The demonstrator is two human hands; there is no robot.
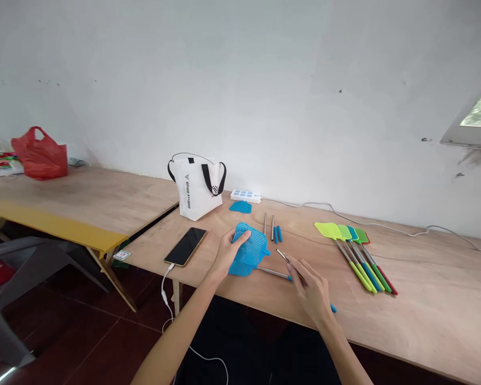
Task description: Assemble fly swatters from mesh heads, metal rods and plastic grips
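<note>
My left hand [229, 249] pinches a blue fly swatter head [253, 244], its short socket pointing right. My right hand [310, 286] grips a metal rod [282, 255] whose tip points up and left, a little apart from the socket. Beneath them on the table lies a blue fly swatter, its head [240, 267] partly covered by the held one and its metal shaft [274, 273] running under my right hand. Two more metal rods [272, 227] and two blue handle grips [278, 234] lie beyond. Farther back are loose blue swatter heads [240, 207].
Several coloured fly swatters [361, 251] lie in a row on the wooden table [433, 299]. A phone [186, 246] with a white cable, a white bag [198, 187] and a power strip [245, 196] are leftward. A red plastic bag [40, 155] stands on another table.
</note>
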